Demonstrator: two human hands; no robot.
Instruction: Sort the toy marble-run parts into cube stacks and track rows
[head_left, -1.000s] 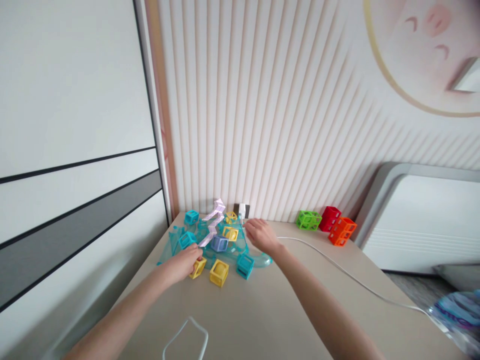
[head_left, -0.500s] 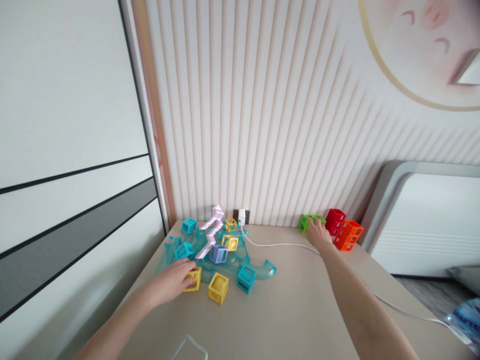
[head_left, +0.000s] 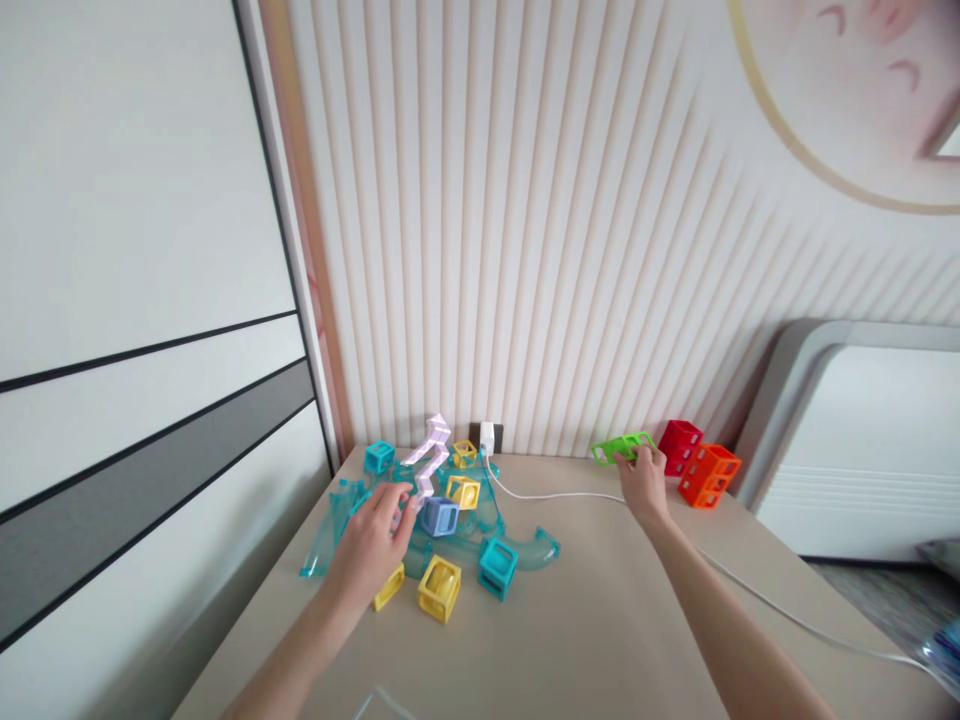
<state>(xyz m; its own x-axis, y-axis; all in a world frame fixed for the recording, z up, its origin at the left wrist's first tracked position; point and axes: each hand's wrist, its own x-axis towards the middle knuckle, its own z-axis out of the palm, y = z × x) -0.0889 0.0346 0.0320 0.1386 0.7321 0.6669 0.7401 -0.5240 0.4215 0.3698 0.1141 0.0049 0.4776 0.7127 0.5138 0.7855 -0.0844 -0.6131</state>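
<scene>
My left hand [head_left: 379, 525] hovers over the left-hand toy pile, thumb and fingers apart, beside the lower end of a lavender zigzag piece [head_left: 431, 455]. It hides part of that piece and a teal cube behind it. Just below the hand lies a yellow open-sided cube [head_left: 388, 588], partly covered by it. Across the table, my right hand [head_left: 643, 480] pinches the near edge of a green open-frame block [head_left: 621, 448], which is tilted by the wall. Right of this hand stand red cubes [head_left: 681, 446] and a stack of orange cubes [head_left: 707, 476].
Translucent teal track pieces [head_left: 536, 550] lie under a blue cube [head_left: 441, 515], a teal cube [head_left: 497, 567] and yellow cubes [head_left: 439, 588]. A white charger [head_left: 487, 438] sits at the wall. Its cable [head_left: 555, 496] crosses the table [head_left: 570, 640] beneath my right arm. A cabinet [head_left: 150, 400] borders the left.
My left hand has left the yellow cube and moved up and right toward the lavender zigzag piece. My right hand now grips the green block, which has tilted and shifted slightly left.
</scene>
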